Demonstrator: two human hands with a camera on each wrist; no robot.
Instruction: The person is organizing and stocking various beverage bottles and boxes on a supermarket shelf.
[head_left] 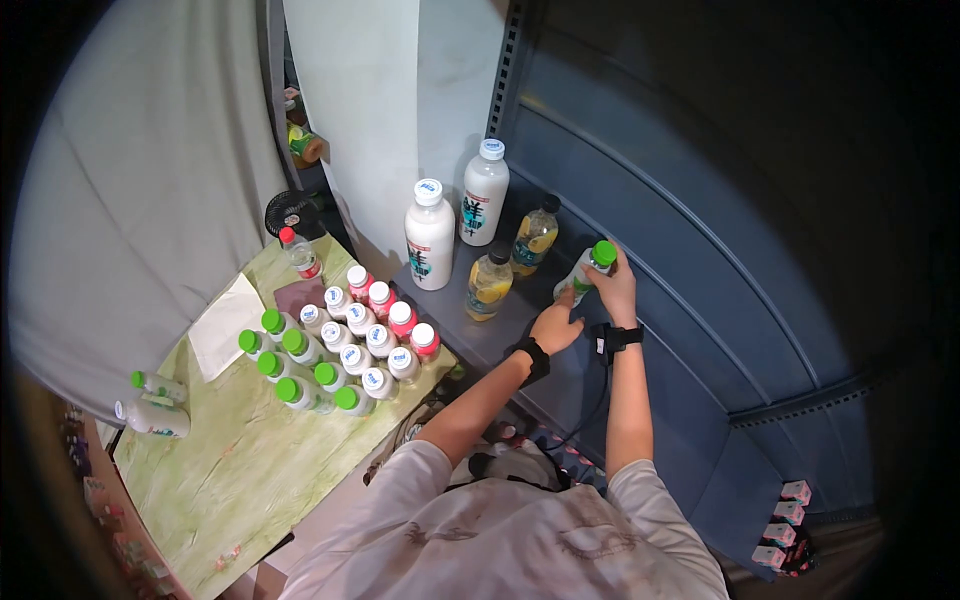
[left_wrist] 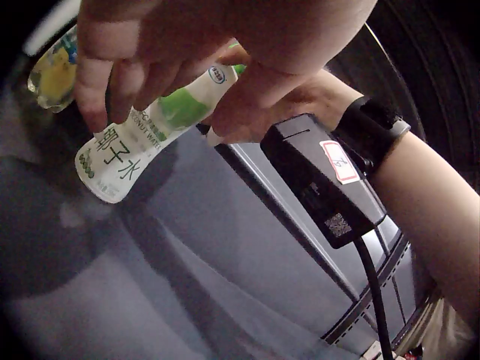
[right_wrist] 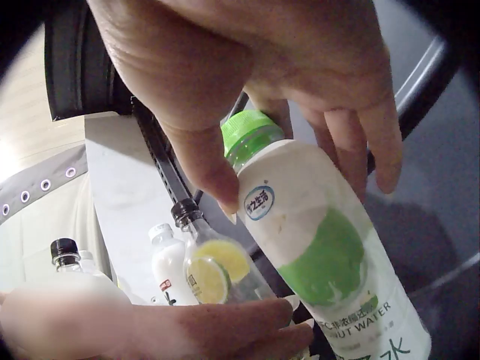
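A coconut water bottle [head_left: 580, 277] with a green cap and a white and green label leans to the right over the grey shelf in the head view. My right hand [head_left: 614, 285] grips it near the neck, thumb on the label side in the right wrist view. My left hand [head_left: 556, 326] reaches to the lower part of the bottle with fairly straight fingers, fingertips right at its side and thumb apart. Beside it stand two black-capped lemon drink bottles [head_left: 489, 283], and behind them two large white milky-drink bottles [head_left: 430, 240]. Part of the label is hidden by my fingers.
Left of the shelf, a green marbled table [head_left: 200, 490] bears several small green-, white- and pink-bodied bottles [head_left: 360, 320], a red-capped bottle [head_left: 300, 255] and a paper sheet [head_left: 225, 325]. A ribbed grey panel [head_left: 690, 290] rises on the right. A cable [head_left: 590, 415] hangs from the right wrist.
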